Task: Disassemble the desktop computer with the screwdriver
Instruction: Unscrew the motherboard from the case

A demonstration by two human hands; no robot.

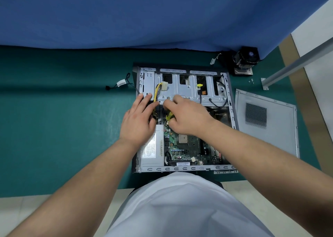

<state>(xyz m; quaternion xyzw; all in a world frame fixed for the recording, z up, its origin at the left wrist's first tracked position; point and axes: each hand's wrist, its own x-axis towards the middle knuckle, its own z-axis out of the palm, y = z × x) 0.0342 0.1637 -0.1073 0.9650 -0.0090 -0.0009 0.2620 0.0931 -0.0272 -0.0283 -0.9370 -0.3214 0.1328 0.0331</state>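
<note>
The open desktop case (228,85) lies on its side on the green mat, showing the green motherboard (189,146), the grey power supply (153,152) and the metal drive cage (182,89). My left hand (138,121) reaches into the case's left side, fingers stretched to the cage edge, and touches the yellow and black cable bundle (157,90). My right hand (187,116) curls round a yellow and black thing (169,117), seemingly the screwdriver handle or a cable connector, just above the motherboard. What its fingertips hold is hidden.
The removed side panel (266,121) lies right of the case. A cooler with fan (246,60) and small screws (251,81) sit at the back right. A loose black cable (122,83) lies left of the case. A blue partition stands behind.
</note>
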